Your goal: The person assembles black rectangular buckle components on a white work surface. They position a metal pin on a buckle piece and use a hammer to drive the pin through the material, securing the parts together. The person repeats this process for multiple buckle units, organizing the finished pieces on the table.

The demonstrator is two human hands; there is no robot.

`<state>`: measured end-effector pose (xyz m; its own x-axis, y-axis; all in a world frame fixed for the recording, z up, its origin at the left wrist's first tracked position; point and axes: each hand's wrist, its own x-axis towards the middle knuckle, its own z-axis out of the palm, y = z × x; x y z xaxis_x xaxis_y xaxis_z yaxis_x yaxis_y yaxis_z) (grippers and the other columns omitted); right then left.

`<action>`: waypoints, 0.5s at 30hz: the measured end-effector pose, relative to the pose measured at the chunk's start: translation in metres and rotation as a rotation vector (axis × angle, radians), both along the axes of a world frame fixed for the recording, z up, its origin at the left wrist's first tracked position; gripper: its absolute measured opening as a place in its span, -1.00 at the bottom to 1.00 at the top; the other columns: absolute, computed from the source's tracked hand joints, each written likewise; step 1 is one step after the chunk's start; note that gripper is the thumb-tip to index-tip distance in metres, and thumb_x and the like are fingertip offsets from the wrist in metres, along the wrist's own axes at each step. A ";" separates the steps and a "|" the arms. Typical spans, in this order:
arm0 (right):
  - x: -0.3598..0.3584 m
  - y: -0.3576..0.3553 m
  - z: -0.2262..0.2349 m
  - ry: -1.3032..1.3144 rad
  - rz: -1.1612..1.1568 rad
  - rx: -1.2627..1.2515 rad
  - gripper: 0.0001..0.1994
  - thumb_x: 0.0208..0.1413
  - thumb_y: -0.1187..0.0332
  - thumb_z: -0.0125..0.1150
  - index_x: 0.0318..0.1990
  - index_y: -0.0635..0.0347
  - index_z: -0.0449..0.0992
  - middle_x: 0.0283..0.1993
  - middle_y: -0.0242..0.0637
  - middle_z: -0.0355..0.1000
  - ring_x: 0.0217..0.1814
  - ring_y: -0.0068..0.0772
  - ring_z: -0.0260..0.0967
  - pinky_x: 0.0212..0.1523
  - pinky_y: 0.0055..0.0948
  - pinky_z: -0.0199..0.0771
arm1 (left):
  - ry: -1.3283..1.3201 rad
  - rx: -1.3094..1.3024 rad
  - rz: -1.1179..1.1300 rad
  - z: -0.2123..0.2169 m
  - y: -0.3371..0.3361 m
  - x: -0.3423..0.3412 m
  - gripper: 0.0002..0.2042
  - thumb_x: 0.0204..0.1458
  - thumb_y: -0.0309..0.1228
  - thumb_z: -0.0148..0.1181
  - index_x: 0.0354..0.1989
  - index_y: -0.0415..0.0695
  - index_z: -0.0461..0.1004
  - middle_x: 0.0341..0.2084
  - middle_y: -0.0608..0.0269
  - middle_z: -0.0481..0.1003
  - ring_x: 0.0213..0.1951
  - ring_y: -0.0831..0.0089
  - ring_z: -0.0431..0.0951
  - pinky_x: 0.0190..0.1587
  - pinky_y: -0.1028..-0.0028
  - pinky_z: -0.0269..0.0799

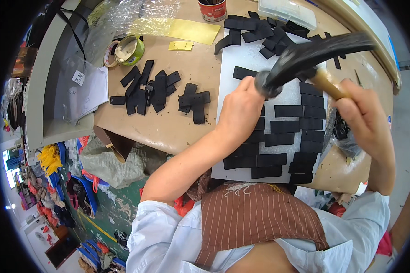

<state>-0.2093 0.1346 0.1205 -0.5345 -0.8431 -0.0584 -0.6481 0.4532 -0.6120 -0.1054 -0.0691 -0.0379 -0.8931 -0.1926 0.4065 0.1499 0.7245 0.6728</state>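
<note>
My right hand (362, 111) is wrapped around the wooden handle of a hammer (321, 57), whose dark head is smeared by motion. That head reaches over to the fingertips of my left hand (241, 109), which is closed over a white board (231, 175). Whatever the left fingers pinch is hidden behind them and the hammer head. Short black strips (284, 126) lie on the board in rough rows beneath and between both hands. One more black strip (245, 73) sits just beyond the left hand.
Loose black strips (159, 91) lie heaped on the brown tabletop (146, 129) at left, with another heap (271, 34) on the board's far end. Farther back are a green tape roll (136, 54), a yellow sheet (194, 31), a red can (212, 10) and a clear plastic box (289, 12).
</note>
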 end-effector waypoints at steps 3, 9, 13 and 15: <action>0.003 0.018 -0.002 -0.248 -0.233 -0.329 -0.72 0.35 0.20 -0.09 -0.24 0.23 0.40 -0.60 -0.61 0.10 -0.60 -0.80 -0.05 -0.59 -0.66 -0.09 | -0.107 0.615 0.044 0.011 0.000 -0.010 -0.88 0.05 -0.55 0.18 -0.37 -0.28 0.34 -0.38 0.08 0.43 -0.48 0.20 0.49 -0.43 0.34 0.54; 0.004 0.037 -0.013 -0.235 -0.308 -0.234 -0.70 0.35 0.14 -0.07 -0.22 0.21 0.42 -0.57 -0.68 0.06 -0.57 -0.87 -0.09 -0.58 -0.74 -0.14 | -0.187 0.456 -0.045 0.007 -0.010 -0.006 -0.90 0.15 -0.52 0.13 -0.29 -0.33 0.45 -0.32 0.21 0.54 -0.33 0.53 0.58 -0.30 0.53 0.62; -0.009 0.055 0.000 -0.139 -0.351 -0.322 -0.67 0.35 0.11 -0.08 -0.21 0.20 0.43 -0.59 -0.68 0.08 -0.58 -0.87 -0.06 -0.59 -0.73 -0.13 | -0.201 0.454 -0.064 0.011 -0.010 -0.006 -0.90 0.16 -0.53 0.13 -0.28 -0.34 0.45 -0.31 0.22 0.54 -0.33 0.56 0.58 -0.29 0.54 0.62; -0.018 0.051 0.032 -0.053 -0.456 -0.474 -0.61 0.30 0.00 -0.11 -0.23 0.17 0.43 -0.63 -0.62 0.10 -0.65 -0.79 -0.04 -0.65 -0.70 -0.09 | -0.161 0.419 -0.066 0.008 -0.009 -0.007 -0.91 0.13 -0.53 0.15 -0.29 -0.32 0.45 -0.32 0.21 0.54 -0.35 0.50 0.59 -0.31 0.51 0.60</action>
